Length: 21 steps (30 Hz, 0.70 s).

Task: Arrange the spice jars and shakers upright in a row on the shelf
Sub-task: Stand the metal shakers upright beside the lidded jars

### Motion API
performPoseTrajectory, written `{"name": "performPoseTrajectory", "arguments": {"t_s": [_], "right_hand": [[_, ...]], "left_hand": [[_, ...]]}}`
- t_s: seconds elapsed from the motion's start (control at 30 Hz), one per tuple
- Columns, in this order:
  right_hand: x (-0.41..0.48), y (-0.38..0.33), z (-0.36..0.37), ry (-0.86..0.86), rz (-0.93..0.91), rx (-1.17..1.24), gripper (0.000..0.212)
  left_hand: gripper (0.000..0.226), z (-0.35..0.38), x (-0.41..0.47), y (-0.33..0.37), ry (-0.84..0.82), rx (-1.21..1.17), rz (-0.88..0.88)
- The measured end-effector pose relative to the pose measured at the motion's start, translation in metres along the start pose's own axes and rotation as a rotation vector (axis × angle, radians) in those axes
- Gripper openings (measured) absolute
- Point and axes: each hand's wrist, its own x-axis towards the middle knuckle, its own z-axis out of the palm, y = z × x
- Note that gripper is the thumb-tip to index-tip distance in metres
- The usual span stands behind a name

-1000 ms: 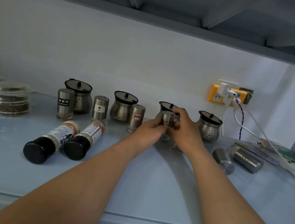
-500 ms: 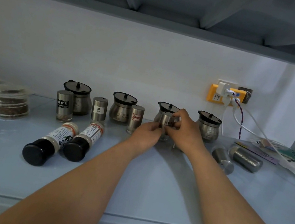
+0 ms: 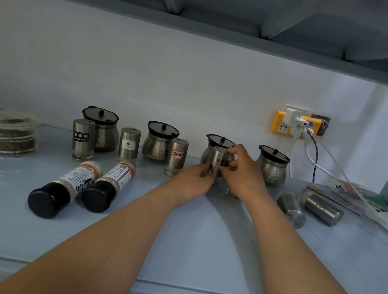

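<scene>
Pinching one steel shaker (image 3: 217, 160) upright between left hand (image 3: 192, 181) and right hand (image 3: 243, 175). Standing just before a lidded jar (image 3: 220, 141) on the shelf (image 3: 197, 238).

Both hands, left hand (image 3: 193, 181) & right hand (image 3: 242, 173), grip upright steel shaker (image 3: 217, 160); two bottles (image 3: 83, 183) lie left of them.

Four round steel jars (image 3: 159, 144) with black lids stand along the back of the shelf (image 3: 195, 250). Three steel shakers (image 3: 129, 145) stand upright before them. The left hand (image 3: 192, 181) and right hand (image 3: 245, 180) pinch a fourth shaker (image 3: 217, 160), also upright. Two black-capped bottles (image 3: 65, 185) and two toppled shakers (image 3: 320, 208) lie on their sides.
</scene>
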Motion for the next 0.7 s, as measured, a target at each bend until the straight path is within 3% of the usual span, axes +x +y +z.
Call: {"name": "performPoseTrajectory", "arguments": {"t_s": [0.7], "right_hand": [[0.0021,0.0025,0.0021,0.003,-0.012,-0.026,0.040]], "left_hand": [[0.040,-0.0046,-0.0073,0.0061,-0.027,-0.015,-0.009]]}}
